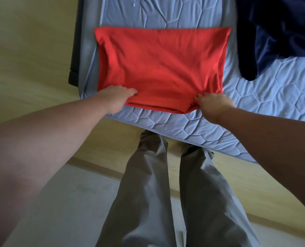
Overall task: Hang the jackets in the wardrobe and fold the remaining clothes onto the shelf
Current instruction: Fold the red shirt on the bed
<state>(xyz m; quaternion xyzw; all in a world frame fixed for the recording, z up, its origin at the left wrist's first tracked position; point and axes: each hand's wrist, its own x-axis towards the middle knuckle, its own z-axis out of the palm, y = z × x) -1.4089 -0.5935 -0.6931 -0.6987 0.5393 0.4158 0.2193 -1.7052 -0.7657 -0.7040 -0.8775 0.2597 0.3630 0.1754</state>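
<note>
A red garment (158, 66) lies folded into a wide rectangle on the pale blue quilted mattress (265, 104), near its front left corner. My left hand (117, 98) grips the garment's near left corner, fingers curled under the edge. My right hand (213, 106) pinches the near right corner, where the cloth bunches up. A dark navy garment (280, 32) lies crumpled at the mattress's far right. No wardrobe or shelf is in view.
The mattress's front edge runs diagonally just before my legs in grey trousers (166, 193). A black bed frame (75, 50) shows along the mattress's left side. Yellowish wood floor (27, 59) lies to the left.
</note>
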